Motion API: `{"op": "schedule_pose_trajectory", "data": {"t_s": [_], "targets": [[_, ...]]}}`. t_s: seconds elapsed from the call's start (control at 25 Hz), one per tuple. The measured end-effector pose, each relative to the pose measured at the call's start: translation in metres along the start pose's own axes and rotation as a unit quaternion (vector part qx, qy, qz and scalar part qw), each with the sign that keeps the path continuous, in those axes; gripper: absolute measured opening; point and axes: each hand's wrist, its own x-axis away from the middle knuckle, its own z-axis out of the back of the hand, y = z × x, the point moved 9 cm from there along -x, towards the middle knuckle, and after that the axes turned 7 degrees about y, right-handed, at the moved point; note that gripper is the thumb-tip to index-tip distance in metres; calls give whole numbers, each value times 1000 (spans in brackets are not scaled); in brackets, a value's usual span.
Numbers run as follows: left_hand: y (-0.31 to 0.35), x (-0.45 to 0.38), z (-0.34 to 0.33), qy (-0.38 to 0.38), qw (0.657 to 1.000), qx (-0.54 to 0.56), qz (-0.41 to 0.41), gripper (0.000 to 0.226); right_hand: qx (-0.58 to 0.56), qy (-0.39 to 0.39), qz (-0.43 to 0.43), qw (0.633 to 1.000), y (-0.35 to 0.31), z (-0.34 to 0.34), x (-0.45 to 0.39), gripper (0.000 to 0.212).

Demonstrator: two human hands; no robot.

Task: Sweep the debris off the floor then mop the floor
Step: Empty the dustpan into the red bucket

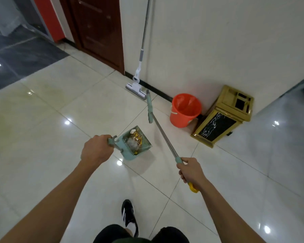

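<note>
My left hand (96, 149) grips the handle of a pale green dustpan (136, 143), held above the floor. The pan holds debris (136, 138): white scraps, yellow bits and a clear wrapper. My right hand (192, 172) is closed on the end of a broom (162, 135), its metal shaft running up-left to the green head (149, 106), lifted off the tiles. A white flat mop (136, 85) leans against the wall beyond the broom head. A red bucket (185, 109) stands to the right of the mop.
A gold and black bin (223, 116) stands at the wall corner, right of the bucket. A dark wooden door (96, 28) lies far left of the mop. Glossy cream tiles (60, 106) cover the floor. My shoe (128, 216) shows at the bottom.
</note>
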Motion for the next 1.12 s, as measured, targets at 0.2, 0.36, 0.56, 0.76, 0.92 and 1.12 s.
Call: {"op": "schedule_pose_trajectory", "data": {"t_s": [0.2, 0.36, 0.56, 0.76, 0.92, 1.12], "targets": [[39, -81, 32, 19, 998, 11, -58, 13, -15, 43, -5, 999, -40, 28, -28, 41], [81, -126, 53, 49, 993, 2, -105, 13, -18, 73, -15, 997, -59, 57, -53, 40], [138, -152, 68, 82, 985, -28, -148, 14, -28, 92, -27, 995, -62, 92, -69, 35], [191, -172, 75, 111, 972, -85, -191, 9, -54, 107, -46, 992, -51, 119, -72, 27], [214, -196, 79, 122, 963, -72, -231, 10, -66, 122, -58, 989, -51, 119, -65, 19], [216, -235, 78, 99, 952, -72, -279, 15, -87, 153, -88, 980, -70, 89, -59, 16]]}}
